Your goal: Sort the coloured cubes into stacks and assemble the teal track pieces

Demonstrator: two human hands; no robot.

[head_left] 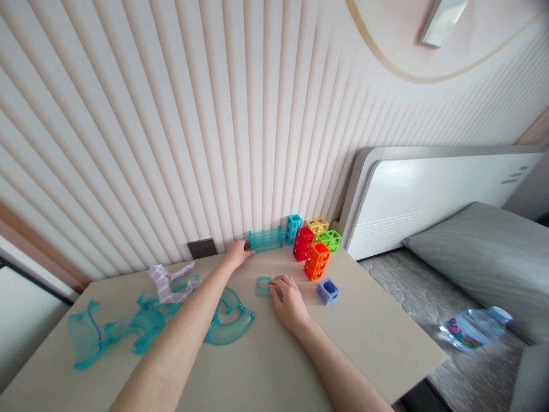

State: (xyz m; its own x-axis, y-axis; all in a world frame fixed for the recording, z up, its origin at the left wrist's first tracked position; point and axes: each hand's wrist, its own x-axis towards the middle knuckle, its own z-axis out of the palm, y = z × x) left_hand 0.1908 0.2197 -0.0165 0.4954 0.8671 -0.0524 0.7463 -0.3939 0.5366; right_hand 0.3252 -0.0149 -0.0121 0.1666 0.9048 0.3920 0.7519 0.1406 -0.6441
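My left hand (238, 253) reaches to the wall side of the table, its fingers closed at the left end of a clear teal track piece (266, 239) that lies lengthwise along the wall. Nearer to me, my right hand (289, 297) has its fingertips on the right edge of a small clear teal square frame (259, 287) lying flat on the table. Beside the right hand sits a periwinkle-blue cube block (328, 292). Behind that stand an orange block stack (316, 262) and a red one (303, 244).
Yellow (317, 224), green (329, 239) and teal blocks (294, 229) cluster at the back right. Curved teal tubes (231, 326), other clear teal parts (148, 320) and a lilac patterned piece (165, 284) lie left. A water bottle (474, 327) rests on the bed.
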